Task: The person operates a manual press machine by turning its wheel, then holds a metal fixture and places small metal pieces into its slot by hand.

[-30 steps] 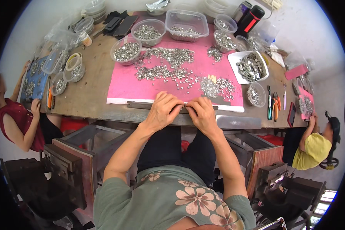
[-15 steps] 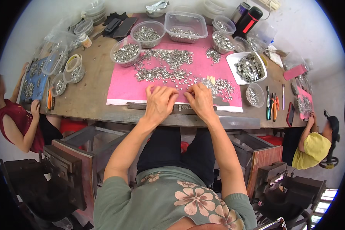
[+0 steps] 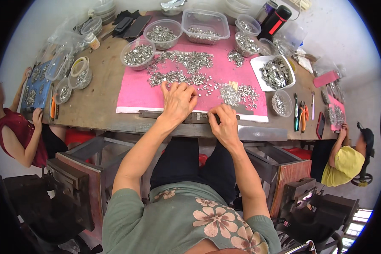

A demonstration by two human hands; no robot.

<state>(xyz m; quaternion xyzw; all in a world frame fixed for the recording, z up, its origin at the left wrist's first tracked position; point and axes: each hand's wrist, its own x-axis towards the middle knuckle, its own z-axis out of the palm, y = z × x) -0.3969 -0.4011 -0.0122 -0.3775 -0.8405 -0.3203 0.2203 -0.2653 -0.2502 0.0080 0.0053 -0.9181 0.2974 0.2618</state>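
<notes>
My left hand rests over the near edge of a spread of small silvery metal pieces on the pink mat. Its fingers are bent and apart; the fingertips are partly hidden. Below it lies a long dark metal bar along the table's front edge, with small marks or slots midway. At the bar's right part is my right hand, thumb and forefinger curled close together. Whatever sits between them is too small to make out. Just beyond lie a heap of thin silvery pieces and more small metal parts.
Clear tubs of metal parts and a white tray ring the mat. Pliers and a phone lie at right. A flat metal plate lines the front edge. Co-workers sit left and right.
My left hand has moved away from the bar, up to the metal pieces. My right hand has drawn nearer to me and lower, uncovering the thin silvery pieces.
</notes>
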